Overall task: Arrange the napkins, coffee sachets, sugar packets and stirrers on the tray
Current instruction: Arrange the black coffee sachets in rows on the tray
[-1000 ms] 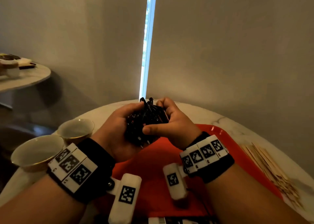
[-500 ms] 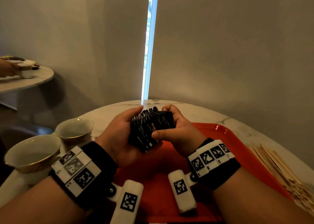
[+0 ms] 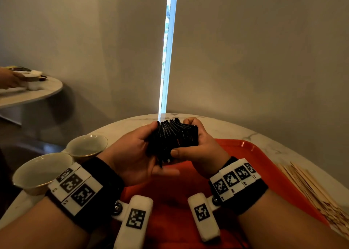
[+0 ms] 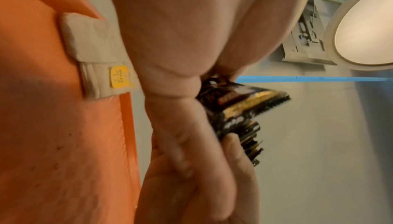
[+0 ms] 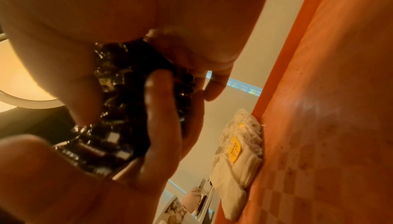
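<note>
Both hands hold one bundle of black coffee sachets point(image 3: 172, 139) above the red tray point(image 3: 264, 165). My left hand point(image 3: 132, 154) cups the bundle from the left, fingers curled round it. My right hand point(image 3: 196, 146) grips it from the right, thumb across the front. The sachets point(image 4: 240, 110) show gold print in the left wrist view, and the same sachets point(image 5: 114, 103) look dark between the fingers in the right wrist view. A stack of white napkins point(image 4: 95, 56) with a yellow sticker lies on the tray; these napkins point(image 5: 238, 157) also appear in the right wrist view. Wooden stirrers point(image 3: 311, 190) lie right of the tray.
Two white cups point(image 3: 37, 171) point(image 3: 86, 145) stand on the marble table point(image 3: 132, 124) left of the tray. At the far left is a second round table point(image 3: 37, 92) where another person's hand point(image 3: 9, 79) reaches. A grey wall stands close behind.
Both hands have squared the sachet bundle from a loose upright fan into a flatter block, shifting a little away from me. Another person's hand has appeared at the far table.
</note>
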The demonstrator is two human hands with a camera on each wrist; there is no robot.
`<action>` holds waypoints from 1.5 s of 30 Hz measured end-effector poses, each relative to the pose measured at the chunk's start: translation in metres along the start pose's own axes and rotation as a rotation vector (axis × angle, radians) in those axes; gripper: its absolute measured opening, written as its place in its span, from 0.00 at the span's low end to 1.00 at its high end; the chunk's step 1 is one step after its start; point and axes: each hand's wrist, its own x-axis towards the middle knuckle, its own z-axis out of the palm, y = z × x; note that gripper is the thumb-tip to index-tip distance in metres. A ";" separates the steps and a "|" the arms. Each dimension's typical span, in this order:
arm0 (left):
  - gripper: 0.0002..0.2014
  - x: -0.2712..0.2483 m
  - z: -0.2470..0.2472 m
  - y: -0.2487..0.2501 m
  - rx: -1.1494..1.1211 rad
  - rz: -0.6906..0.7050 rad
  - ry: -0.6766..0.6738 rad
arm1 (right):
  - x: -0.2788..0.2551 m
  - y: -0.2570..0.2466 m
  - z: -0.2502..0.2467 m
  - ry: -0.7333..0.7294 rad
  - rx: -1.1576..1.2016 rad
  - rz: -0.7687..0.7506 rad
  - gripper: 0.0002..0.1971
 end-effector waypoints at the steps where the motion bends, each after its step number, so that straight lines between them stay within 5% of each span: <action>1: 0.27 0.001 0.000 0.001 -0.020 0.022 0.037 | 0.001 0.000 0.000 -0.002 -0.013 -0.009 0.29; 7: 0.26 0.005 0.003 0.000 -0.090 0.103 0.136 | 0.000 -0.001 -0.003 0.012 -0.021 -0.031 0.27; 12: 0.23 -0.002 0.003 0.002 -0.008 0.024 0.015 | 0.005 -0.004 0.002 0.081 0.077 0.014 0.15; 21: 0.29 -0.008 0.004 0.002 0.101 -0.084 -0.018 | 0.005 0.000 -0.006 0.013 -0.090 -0.063 0.35; 28: 0.24 -0.008 0.005 0.005 0.011 -0.002 0.059 | 0.000 -0.001 -0.003 -0.001 -0.138 -0.118 0.28; 45: 0.19 0.002 0.010 -0.009 0.000 0.135 0.096 | -0.001 -0.013 0.009 -0.109 -0.327 -0.035 0.32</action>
